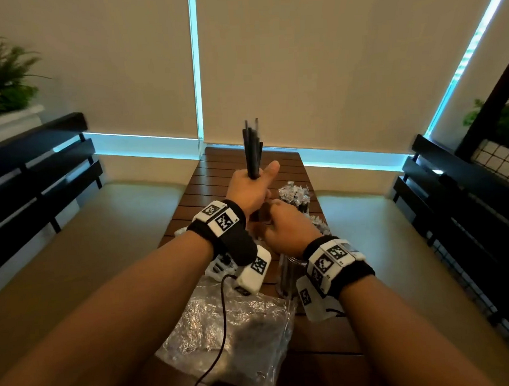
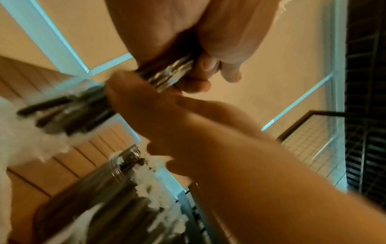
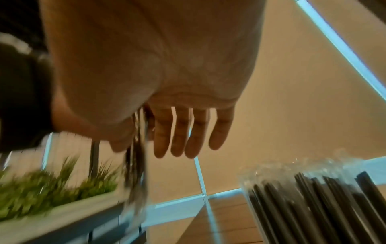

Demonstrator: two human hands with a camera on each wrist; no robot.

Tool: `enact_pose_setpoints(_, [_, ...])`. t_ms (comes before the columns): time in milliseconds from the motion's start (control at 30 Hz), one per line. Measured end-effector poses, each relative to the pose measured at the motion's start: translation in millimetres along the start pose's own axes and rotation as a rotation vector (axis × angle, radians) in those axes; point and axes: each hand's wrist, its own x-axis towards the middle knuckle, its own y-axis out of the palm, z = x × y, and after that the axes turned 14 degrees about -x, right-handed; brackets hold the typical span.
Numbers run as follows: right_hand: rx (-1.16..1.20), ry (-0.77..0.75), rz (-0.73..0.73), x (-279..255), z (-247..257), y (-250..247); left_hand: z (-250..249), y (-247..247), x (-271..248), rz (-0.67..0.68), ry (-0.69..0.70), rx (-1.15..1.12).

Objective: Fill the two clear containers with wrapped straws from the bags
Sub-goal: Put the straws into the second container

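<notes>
A: Slatted table (image 1: 217, 177) is running toward 12 o'clock, under drawn blinds.

B: Left hand (image 1: 251, 187) is gripping upright straws (image 1: 252, 145); right hand (image 1: 290, 223), fingers extended, is touching their lower end.

A: Containers (image 1: 299, 199) at 1 o'clock are looking nearly full; bag (image 1: 225, 327) remains at 6 o'clock.

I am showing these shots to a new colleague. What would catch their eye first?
Probably the bundle of dark wrapped straws held upright in the left hand above the slatted table, with the right hand just below at its lower end. Next, the crinkled clear bag lying near the table's front edge.
</notes>
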Motion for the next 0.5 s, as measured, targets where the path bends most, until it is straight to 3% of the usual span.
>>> enact_pose_setpoints(67, [0.038,0.069,-0.101,0,-8,-17,2,-2,4,0.002,0.121,0.224])
enact_pose_setpoints(200, [0.319,0.238,-0.591,1,-12,-75,10,-12,10,0.018,0.234,0.652])
enact_pose_setpoints(267, [0.379,0.251,-0.709,6,-8,-100,14,-13,9,0.059,0.279,0.8])
enact_pose_setpoints(333, [0.35,0.234,-0.659,12,-2,-107,16,-9,7,0.115,0.329,0.888])
enact_pose_setpoints(433, [0.21,0.255,-0.361,21,4,-83,14,5,6,0.171,0.399,0.944])
enact_pose_setpoints(500, [0.127,0.274,-0.326,24,-1,-63,15,10,7,0.201,0.402,1.01])
